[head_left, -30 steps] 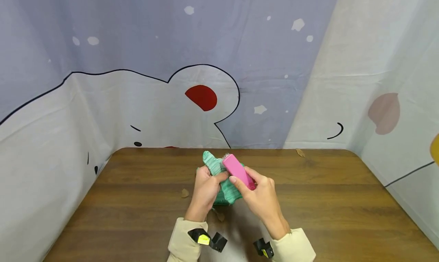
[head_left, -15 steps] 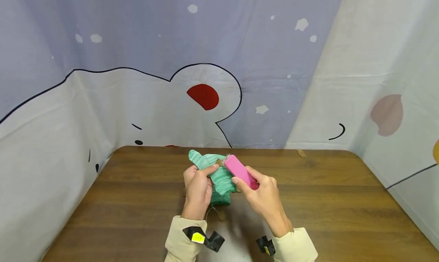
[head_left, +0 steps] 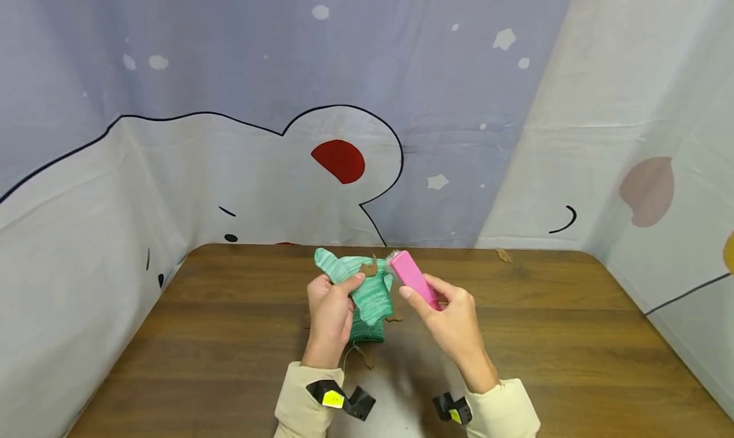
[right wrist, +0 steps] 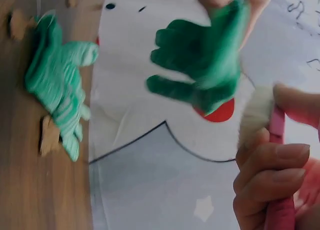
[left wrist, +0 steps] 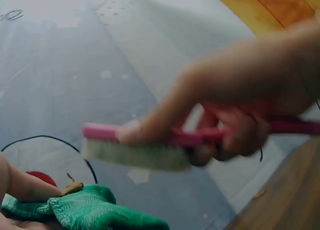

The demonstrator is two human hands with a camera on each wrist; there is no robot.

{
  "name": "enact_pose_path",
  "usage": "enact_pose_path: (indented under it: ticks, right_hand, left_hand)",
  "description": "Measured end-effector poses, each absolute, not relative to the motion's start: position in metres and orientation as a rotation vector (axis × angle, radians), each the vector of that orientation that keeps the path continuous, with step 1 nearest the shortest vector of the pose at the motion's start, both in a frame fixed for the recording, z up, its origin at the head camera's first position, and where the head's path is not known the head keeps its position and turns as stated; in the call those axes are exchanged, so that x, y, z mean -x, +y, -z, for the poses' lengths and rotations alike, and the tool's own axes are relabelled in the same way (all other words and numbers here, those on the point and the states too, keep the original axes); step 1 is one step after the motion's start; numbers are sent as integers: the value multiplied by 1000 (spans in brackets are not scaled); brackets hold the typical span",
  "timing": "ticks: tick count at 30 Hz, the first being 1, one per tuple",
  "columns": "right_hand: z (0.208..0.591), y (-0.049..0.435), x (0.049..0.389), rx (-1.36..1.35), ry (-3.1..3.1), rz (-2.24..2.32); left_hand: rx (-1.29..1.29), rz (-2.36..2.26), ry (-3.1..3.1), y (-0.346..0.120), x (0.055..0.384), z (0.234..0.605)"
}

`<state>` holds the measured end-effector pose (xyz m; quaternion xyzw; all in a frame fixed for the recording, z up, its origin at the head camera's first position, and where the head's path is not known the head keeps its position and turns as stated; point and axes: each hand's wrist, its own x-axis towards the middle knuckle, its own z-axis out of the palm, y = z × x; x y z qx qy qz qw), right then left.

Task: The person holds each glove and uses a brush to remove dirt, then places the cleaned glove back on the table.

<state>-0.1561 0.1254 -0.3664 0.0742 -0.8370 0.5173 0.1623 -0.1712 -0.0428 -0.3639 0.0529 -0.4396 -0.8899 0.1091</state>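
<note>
My left hand (head_left: 331, 310) grips a green knit glove (head_left: 375, 298) above the table, thumb on top of it. A brown dry leaf (head_left: 369, 270) lies on the glove by the thumb tip. In my right hand (head_left: 457, 317) is a pink brush (head_left: 414, 278), held just right of the glove. Its pale bristles (left wrist: 135, 156) face down in the left wrist view and stand apart from the glove. A second green glove (right wrist: 57, 75) lies on the table beneath, partly hidden in the head view by the held one.
Brown leaf pieces lie on the wooden table (head_left: 218, 336): one piece (right wrist: 50, 135) beside the lower glove, another leaf (head_left: 503, 255) near the back edge. A printed curtain (head_left: 229, 170) hangs behind the table and along both sides.
My left hand has shifted left with the glove, and the leaf on it has come into view. The brush has moved right and slightly up, away from the glove.
</note>
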Motion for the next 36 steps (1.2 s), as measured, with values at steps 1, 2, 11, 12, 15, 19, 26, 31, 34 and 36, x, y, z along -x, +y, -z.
enact_pose_path:
  ticks: [1,2,11,12,15,19,26,31,34,36]
  right_hand:
    - [365,124,155,-217,-2374,-1502]
    - [365,122,154,-226,-2362,-1526]
    - [368,101,145,-268,-2397,-1410]
    - [368,100,145,-260,-2393,-1403]
    - [368,100,144,-251,-2380,-1399]
    - [368,103,144,-242,-2352,-1388]
    - [371,107,147,-197,-2344,-1370]
    - [372,117,152,-89,-2342,-1304]
    - [374,132,160,40,-2332,-1275]
    - [373,144,164,119,-2311,-1316]
  left_hand:
    - [-148,2593,-1315,-41,171,365]
    - [-142,2574,-1329,-39,171,366]
    - [-82,2572,-1191,-34,168,363]
    - [-88,2566,-1189,-34,168,362]
    - [-97,2523,-1224,-34,166,362]
    - [-7,2420,-1263,-33,177,382]
    - [22,2309,-1379,-31,172,378]
    - [-51,2362,-1490,-30,165,364]
    - [95,2403,-1430,-32,178,387]
    - [109,2420,-1428,-33,176,385]
